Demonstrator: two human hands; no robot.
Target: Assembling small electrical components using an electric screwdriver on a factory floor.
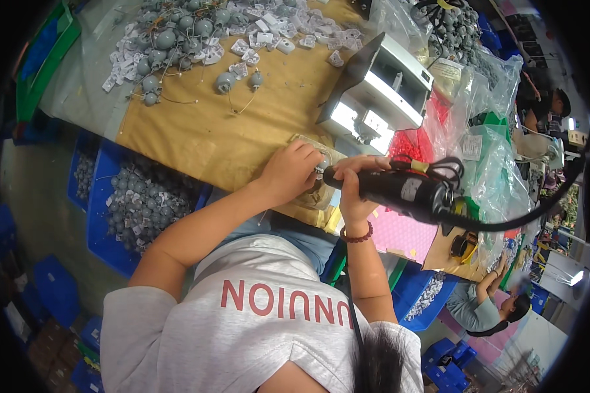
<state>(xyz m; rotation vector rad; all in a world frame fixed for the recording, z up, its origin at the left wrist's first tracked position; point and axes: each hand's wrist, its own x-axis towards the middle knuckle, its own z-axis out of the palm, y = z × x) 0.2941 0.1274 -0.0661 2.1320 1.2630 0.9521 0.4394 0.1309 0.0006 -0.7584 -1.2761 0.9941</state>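
Note:
My right hand (356, 190) is wrapped round a black electric screwdriver (403, 190), held almost level with its tip pointing left. That tip meets a small grey rounded part (322, 164), which the bent fingers of my left hand (292, 171) hold from the other side. Much of the part is hidden behind my fingers. Both hands are over a small block-like fixture (320, 198) near the table's front edge. A black cable (498, 226) curves away from the screwdriver's rear end.
Grey ball-shaped parts (167, 39) and white plastic pieces (285, 44) are heaped on the brown-covered table (183, 131). A white box-like device (396, 78) stands beyond my hands, near red small parts (410, 145). Blue bins (101, 226) stand below the edge. Another person (472, 304) sits at right.

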